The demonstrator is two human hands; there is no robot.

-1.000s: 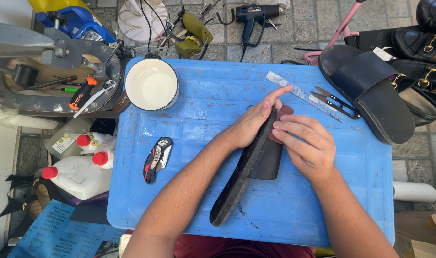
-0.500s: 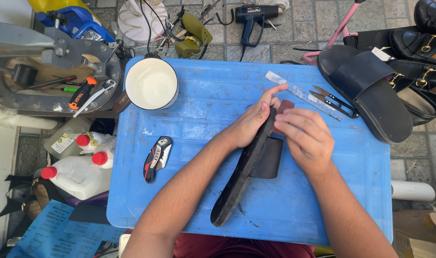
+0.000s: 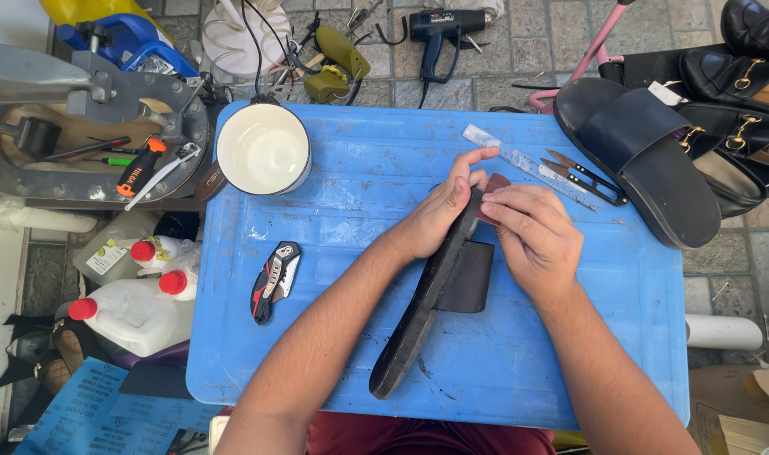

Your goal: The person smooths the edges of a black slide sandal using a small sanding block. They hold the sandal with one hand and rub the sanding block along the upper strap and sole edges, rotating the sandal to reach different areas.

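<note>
Both hands grip a black sandal (image 3: pixel 426 312) stood on edge across the blue bench (image 3: pixel 359 194) — left hand (image 3: pixel 439 217) steadies its upper end, right hand (image 3: pixel 532 236) pinches there too. A folding knife (image 3: pixel 273 281) lies left — well apart.

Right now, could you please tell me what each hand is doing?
Left hand: closed around the toe end of the black sandal, held on edge.
Right hand: fingertips pressing a small reddish piece against the sandal.
</note>
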